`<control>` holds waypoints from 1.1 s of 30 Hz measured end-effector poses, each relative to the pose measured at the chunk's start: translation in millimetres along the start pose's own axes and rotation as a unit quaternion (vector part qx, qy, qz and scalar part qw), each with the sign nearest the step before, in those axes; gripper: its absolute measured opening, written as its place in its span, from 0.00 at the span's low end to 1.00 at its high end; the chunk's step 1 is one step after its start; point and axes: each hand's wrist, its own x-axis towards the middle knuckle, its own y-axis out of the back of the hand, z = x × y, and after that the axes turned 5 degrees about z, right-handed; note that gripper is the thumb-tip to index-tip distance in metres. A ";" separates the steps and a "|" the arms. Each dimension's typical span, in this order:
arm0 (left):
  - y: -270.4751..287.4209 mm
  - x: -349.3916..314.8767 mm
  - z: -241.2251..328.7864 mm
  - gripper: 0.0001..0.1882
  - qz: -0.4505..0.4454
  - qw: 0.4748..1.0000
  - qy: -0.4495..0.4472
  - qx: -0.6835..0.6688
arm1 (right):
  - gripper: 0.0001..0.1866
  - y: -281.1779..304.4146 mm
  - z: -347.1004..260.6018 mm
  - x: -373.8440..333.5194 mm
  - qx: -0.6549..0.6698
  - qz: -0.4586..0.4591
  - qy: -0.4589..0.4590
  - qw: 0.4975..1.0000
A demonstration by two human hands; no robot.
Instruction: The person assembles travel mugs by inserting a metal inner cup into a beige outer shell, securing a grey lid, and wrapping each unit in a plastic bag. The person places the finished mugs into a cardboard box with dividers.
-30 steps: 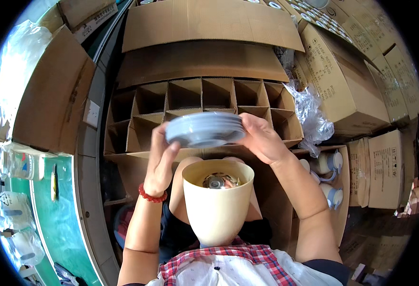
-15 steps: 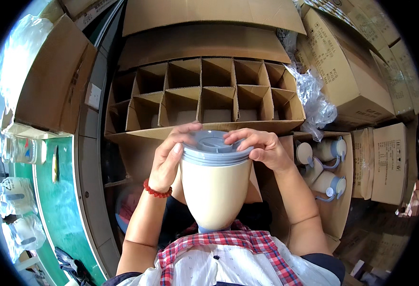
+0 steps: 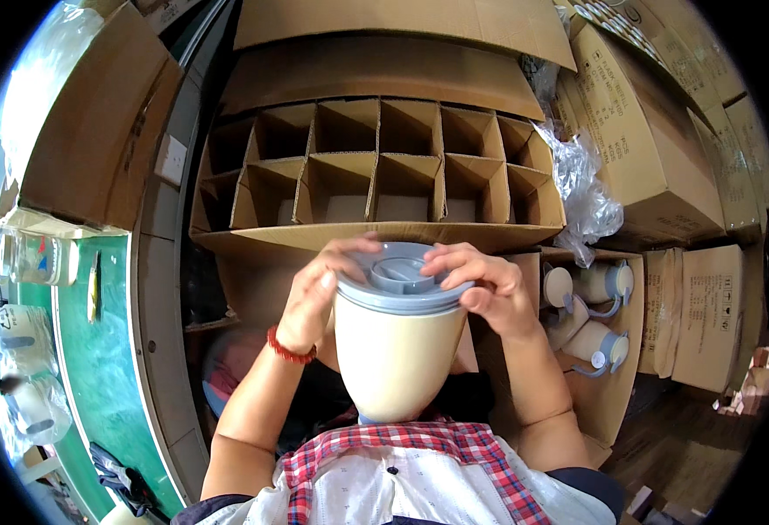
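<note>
Works among cartons [image 3: 647, 114], with green table [image 3: 108, 376] at 8 o'clock, divided box [image 3: 384, 236] at 12, jugs [image 3: 591, 339] between 3 and 4. Has cream vessel [image 3: 399, 359] just below centre, lid [image 3: 399, 303] toward 12, narrow foot [image 3: 375, 419] toward 6, long axis along that line. Grips lid's edge with left hand [image 3: 316, 293] at its 9, right hand [image 3: 500, 296] at its 3. Cannot see inside, nor the foot fully behind checked cloth [image 3: 393, 436]; cannot make out blurred left fingertips sharply.

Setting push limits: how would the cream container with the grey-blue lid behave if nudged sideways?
The cream container would probably tip easily: it tapers to a narrow foot beneath the wide grey-blue lid. It seems stiff, its rounded wall showing no dents. That smooth surface may also be somewhat slippery.
</note>
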 end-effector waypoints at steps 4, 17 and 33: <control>4.2 3.2 -13.8 0.25 0.006 0.991 0.068 -0.118 | 0.11 -22.9 -36.2 2.6 -0.197 0.016 -0.007 0.980; -62.6 29.3 79.0 0.13 -0.108 0.887 -0.121 0.431 | 0.38 -4.1 36.9 22.4 0.293 0.051 -0.327 0.897; -85.2 34.1 92.5 0.11 -0.084 0.881 -0.122 0.449 | 0.39 4.9 64.9 51.8 0.406 -0.071 -0.320 0.853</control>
